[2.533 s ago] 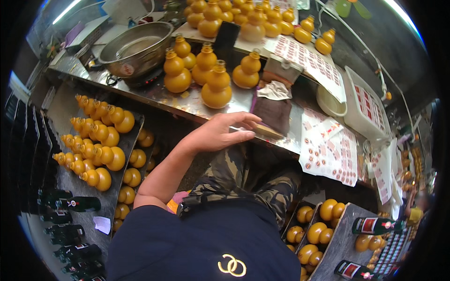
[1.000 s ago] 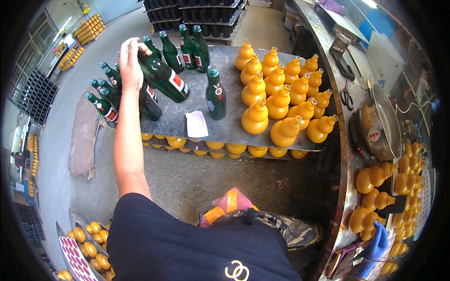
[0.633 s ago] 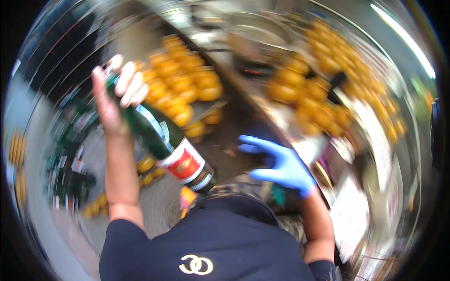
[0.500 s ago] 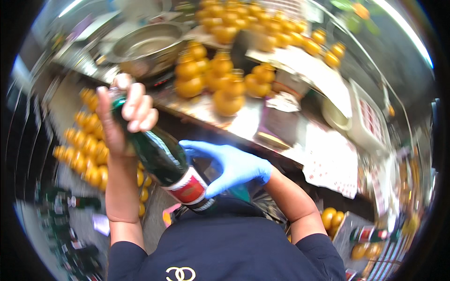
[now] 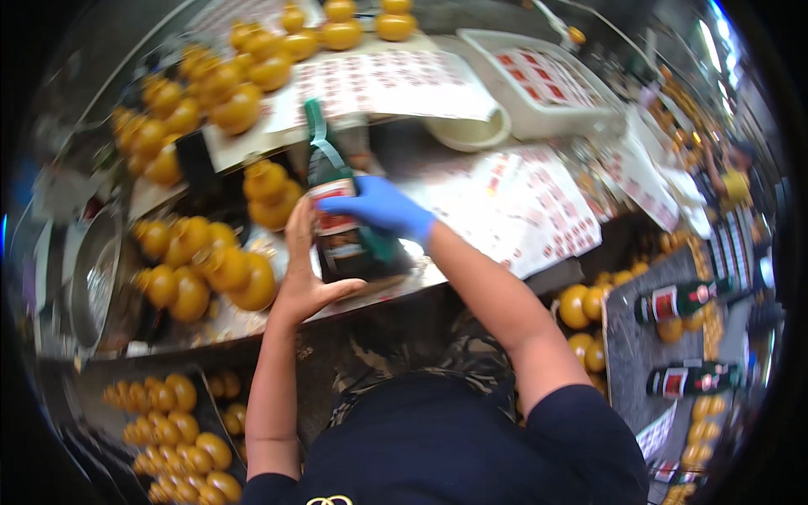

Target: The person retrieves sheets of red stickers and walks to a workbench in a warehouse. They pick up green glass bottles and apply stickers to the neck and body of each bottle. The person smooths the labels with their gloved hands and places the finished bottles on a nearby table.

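- The right hand (image 5: 380, 208) wears a blue glove. Its fingers (image 5: 341, 204) are pressed together and lie flat across the label of the dark green bottle (image 5: 341, 223).
- The left hand (image 5: 305, 273) is bare. Its fingers are pressed together flat against the bottle's left side, and its thumb (image 5: 337, 290) sticks out under the bottom part.
- The bottle is between both hands, low over the shiny worktop (image 5: 421, 273), with its neck pointing away from the person. It cannot be seen if the bottom touches the worktop.
- To do this well, the person should likely keep the bare hand firm so the bottle cannot roll, and rub the gloved fingers flat over the label so it has no bumps.
- Yellow gourd-shaped bottles (image 5: 210, 269) stand just beside the left hand. A bump could knock them over.
- Sheets of red and white stickers (image 5: 522, 202) lie near the right arm.
- More green bottles (image 5: 682, 300) lie on a tray well apart to the right.
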### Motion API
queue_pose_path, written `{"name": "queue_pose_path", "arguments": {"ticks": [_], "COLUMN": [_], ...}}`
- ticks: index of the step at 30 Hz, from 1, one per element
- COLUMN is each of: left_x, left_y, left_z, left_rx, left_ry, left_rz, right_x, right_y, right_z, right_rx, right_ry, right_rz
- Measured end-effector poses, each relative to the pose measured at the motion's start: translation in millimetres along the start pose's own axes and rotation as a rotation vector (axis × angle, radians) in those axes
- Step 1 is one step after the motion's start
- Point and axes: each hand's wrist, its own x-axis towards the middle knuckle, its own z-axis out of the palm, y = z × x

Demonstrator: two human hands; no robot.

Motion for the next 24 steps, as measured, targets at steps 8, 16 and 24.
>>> {"name": "queue_pose_path", "arguments": {"ticks": [8,16,24], "left_x": [19,14,46], "left_y": [-2,32,76], "left_z": [40,24,96], "left_rx": [0.212,0.134,-0.493], "left_ry": [0.115,0.145,0.04], "left_rz": [-0.102,-0.016,-0.153], "right_x": [-6,-127,-104], "right_y": [22,50,48], "right_z": [-28,-230,-207], "right_rx": [-0.216,-0.831,0.041], "right_ry": [0.254,1.208,0.843], "right_rz": [0.025,0.352,0.172]}}
